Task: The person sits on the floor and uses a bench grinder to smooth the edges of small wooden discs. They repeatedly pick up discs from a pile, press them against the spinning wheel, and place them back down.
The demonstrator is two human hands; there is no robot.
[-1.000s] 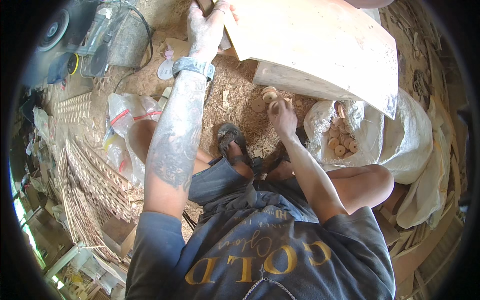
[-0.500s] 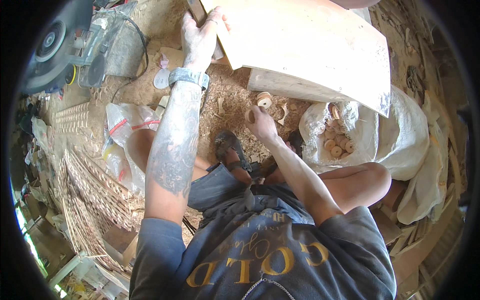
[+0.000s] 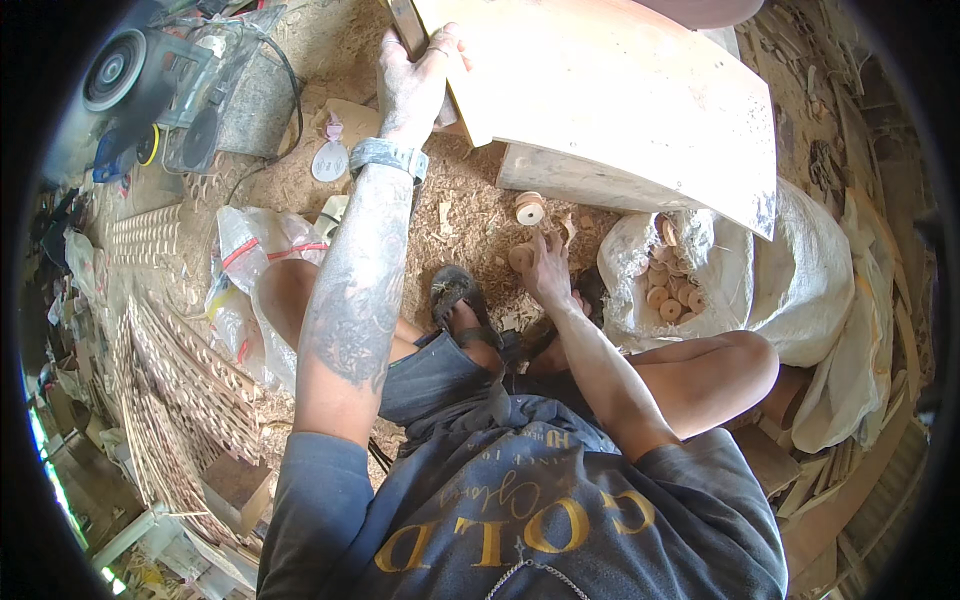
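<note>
At the bench's left edge, my left hand [image 3: 415, 85] is closed on a narrow wooden strip [image 3: 409, 27] that stands against the pale board [image 3: 610, 90]. Over the shavings between my feet, my right hand [image 3: 547, 272] has a round wooden disc [image 3: 520, 257] at its thumb side, apparently pinched. Some of its fingers are spread upward. Just beyond those fingertips, a small stack of round wooden discs [image 3: 529, 208] lies on the ground. To the right, an open white woven sack [image 3: 625, 290] contains several more discs [image 3: 671, 309] with centre holes.
A dusty machine with a round wheel [image 3: 113, 70] stands at the upper left, its black cable [image 3: 297, 85] trailing down. Plastic bags [image 3: 262, 240] lie beside my left knee. Perforated wood strips [image 3: 185, 380] are piled at the left. Shavings [image 3: 460, 225] cover the ground.
My right hand has drawn slightly back and to the right with the disc, and its fingers have spread. The left hand stays on the strip; the view has shifted a little.
</note>
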